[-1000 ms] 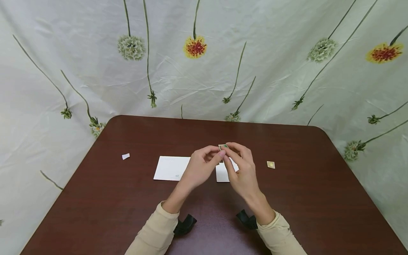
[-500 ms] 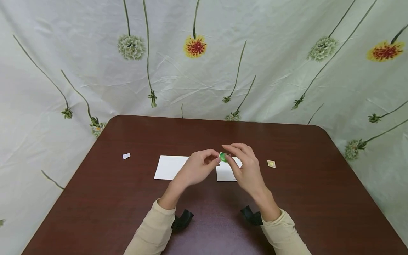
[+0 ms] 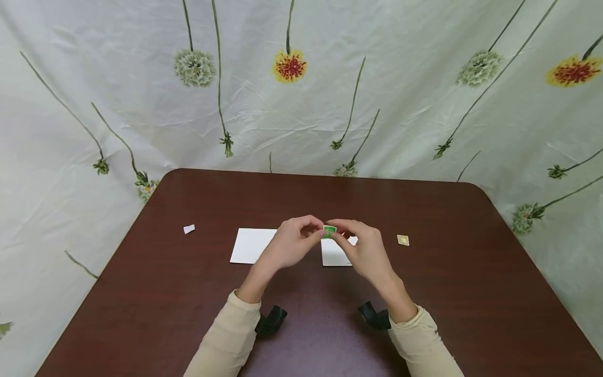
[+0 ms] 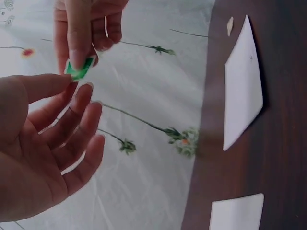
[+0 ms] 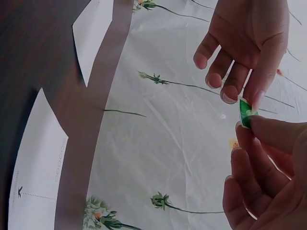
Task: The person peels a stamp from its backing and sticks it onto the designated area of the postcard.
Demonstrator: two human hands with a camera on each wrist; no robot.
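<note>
A small green postage stamp point(image 3: 329, 231) with a white edge is held up between my two hands above the table. My left hand point(image 3: 293, 242) pinches one side of it between thumb and fingertip. From the other side my right hand point(image 3: 366, 248) pinches it too, the thumb over its green face in the right wrist view. The remaining fingers of both hands are loosely bent. Beneath the hands lie two white postcards or envelopes, the left card point(image 3: 249, 247) and the right card point(image 3: 335, 254), each partly covered by a hand in the head view.
A yellowish stamp-like square point(image 3: 403, 240) lies to the right on the brown table point(image 3: 325, 335). At the left is a small white paper scrap point(image 3: 189, 229). Behind the table hangs a pale cloth point(image 3: 400, 115) printed with flowers. Both wrists carry black mounts.
The stamp, mostly covered by fingers at first, has turned its green face into view. My right fingers lifted off it, then came back down to pinch its right edge.
</note>
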